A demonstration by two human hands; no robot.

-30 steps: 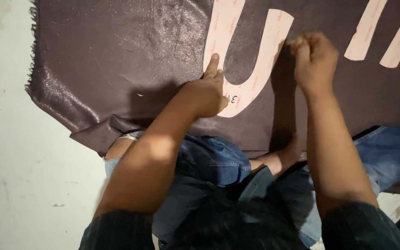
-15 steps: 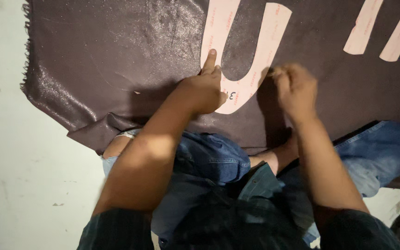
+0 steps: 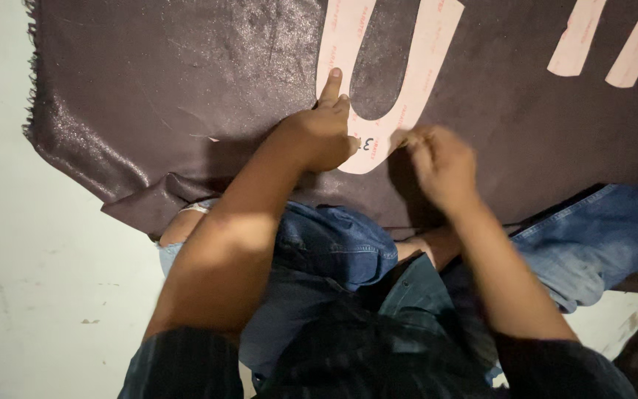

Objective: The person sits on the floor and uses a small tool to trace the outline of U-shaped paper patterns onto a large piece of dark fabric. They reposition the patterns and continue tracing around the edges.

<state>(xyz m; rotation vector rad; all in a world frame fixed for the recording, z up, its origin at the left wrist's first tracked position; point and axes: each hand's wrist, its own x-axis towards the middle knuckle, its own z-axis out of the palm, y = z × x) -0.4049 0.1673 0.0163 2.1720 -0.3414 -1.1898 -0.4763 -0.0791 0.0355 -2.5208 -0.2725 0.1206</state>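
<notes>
Lower on template (image 3: 385, 81), right hand (image 3: 441, 166) now.

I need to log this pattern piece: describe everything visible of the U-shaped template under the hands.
The U-shaped template is a flat, pale pink piece, seemingly card or paper, with faint print. It lies on the dark brown leather sheet, arms running out of frame at the top, curved base toward the person. The left hand presses its left arm, index finger extended; the blurred right hand touches its base's right edge.

Dark striped short sleeves (image 3: 179, 366), blue denim jeans (image 3: 334, 247), bare forearms.
</notes>
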